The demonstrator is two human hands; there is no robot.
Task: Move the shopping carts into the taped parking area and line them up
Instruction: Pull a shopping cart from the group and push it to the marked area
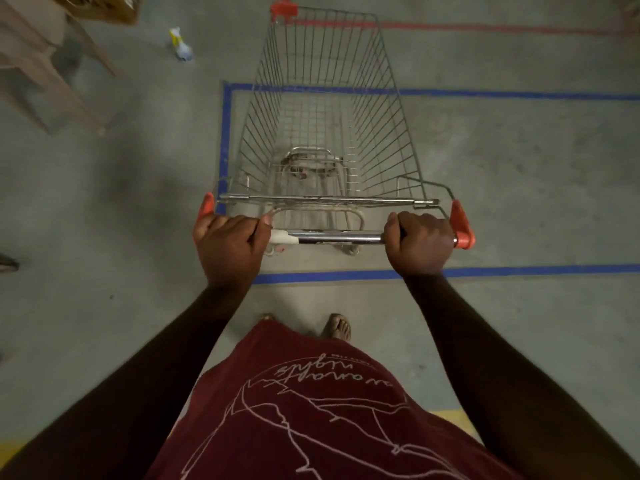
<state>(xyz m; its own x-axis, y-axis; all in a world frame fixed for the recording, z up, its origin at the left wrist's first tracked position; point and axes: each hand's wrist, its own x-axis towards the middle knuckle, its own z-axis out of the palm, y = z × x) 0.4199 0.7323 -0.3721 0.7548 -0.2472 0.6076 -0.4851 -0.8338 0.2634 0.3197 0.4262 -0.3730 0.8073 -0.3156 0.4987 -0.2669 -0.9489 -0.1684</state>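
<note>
An empty wire shopping cart (325, 133) with red corner caps stands in front of me, pointing away. Its basket lies over the left end of a rectangle of blue tape (519, 94) on the concrete floor. My left hand (230, 245) grips the left end of the chrome handle bar (339, 238). At the bar's right end, beside the red cap, my right hand (420, 242) grips it too. The near blue tape line (502, 271) runs just under my hands.
A red tape line (485, 27) crosses the floor beyond the cart's nose. A brown plastic chair (45, 64) stands at the far left with a cardboard box (110, 6) behind it. A small piece of litter (180, 45) lies on the floor. Yellow tape (457, 419) lies near my feet.
</note>
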